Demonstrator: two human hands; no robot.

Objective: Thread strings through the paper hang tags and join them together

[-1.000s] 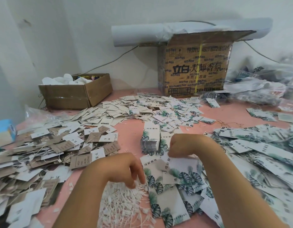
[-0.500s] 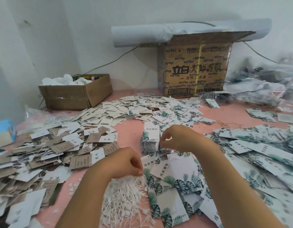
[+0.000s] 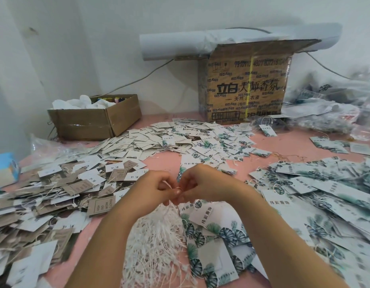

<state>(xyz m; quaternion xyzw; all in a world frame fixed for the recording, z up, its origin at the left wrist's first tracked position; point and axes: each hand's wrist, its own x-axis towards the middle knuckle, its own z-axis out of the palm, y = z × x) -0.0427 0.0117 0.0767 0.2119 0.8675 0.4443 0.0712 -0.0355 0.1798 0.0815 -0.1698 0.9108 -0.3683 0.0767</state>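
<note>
Pink table [image 3: 165, 163] strewn with hang tags [image 3: 200, 142]; brown box [image 3: 92, 123] holds white wads [image 3: 84, 101]

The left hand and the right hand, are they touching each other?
Touching. In the head view the fingertips of the left hand, which pinch a white string, meet those of the right hand with no gap.
</note>
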